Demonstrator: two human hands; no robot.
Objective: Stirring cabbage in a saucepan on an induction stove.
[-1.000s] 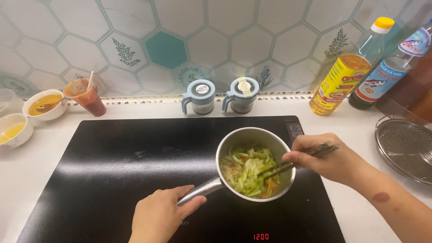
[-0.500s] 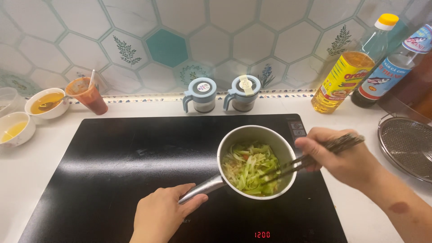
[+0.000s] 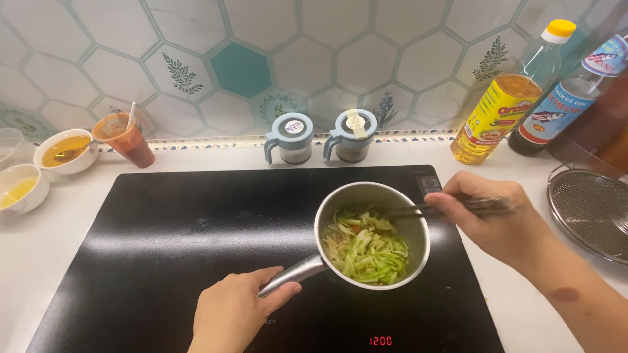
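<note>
Nearby: two lidded jars [image 3: 320,138] behind saucepan [image 3: 371,235]; chopsticks [image 3: 451,208] seemingly blurred.

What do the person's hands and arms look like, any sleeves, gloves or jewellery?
Both hands are bare: no gloves, rings or watch show. The left hand is seen only to the wrist. The right hand leads to a bare forearm with no sleeve in view and a small dark reddish mark on it.

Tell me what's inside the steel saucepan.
The saucepan holds shredded green cabbage with a few orange bits; chopsticks reach in. The cabbage covers the pan's bottom.
</note>
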